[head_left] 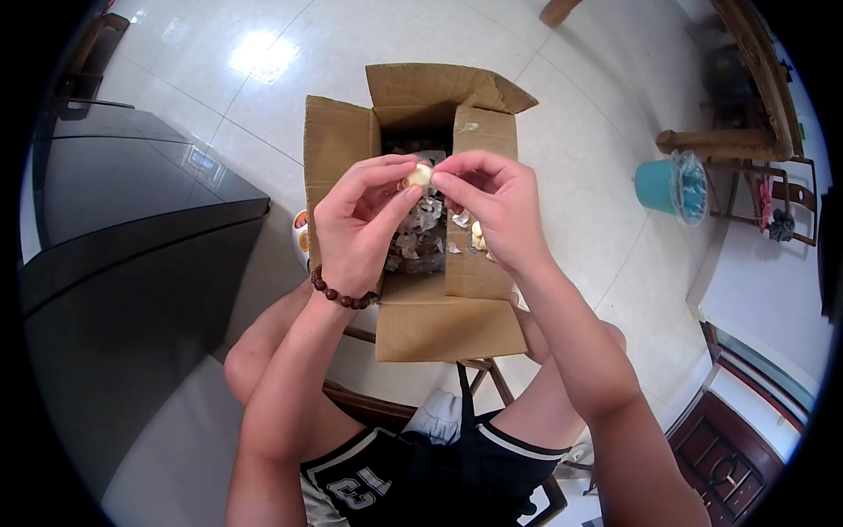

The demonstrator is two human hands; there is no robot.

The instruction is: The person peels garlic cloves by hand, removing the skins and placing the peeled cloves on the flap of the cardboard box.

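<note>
Over an open cardboard box (pixel 450 330), a pale garlic clove (pixel 421 176) is pinched between the thumb and fingers of my left hand (pixel 356 220). The thumb and forefinger of my right hand (pixel 499 206) close on the clove's right side, so both hands meet at it. Papery garlic skins (pixel 428 213) lie inside the box below my fingers. On the right flap, partly behind my right hand, rest some peeled garlic cloves (pixel 477 234) and bits of skin.
A dark glossy cabinet (pixel 149 255) stands at the left. A teal bin (pixel 659 186) with a clear liner is on the tiled floor (pixel 575 123) at the right, near wooden furniture (pixel 729 143). The box sits between my knees.
</note>
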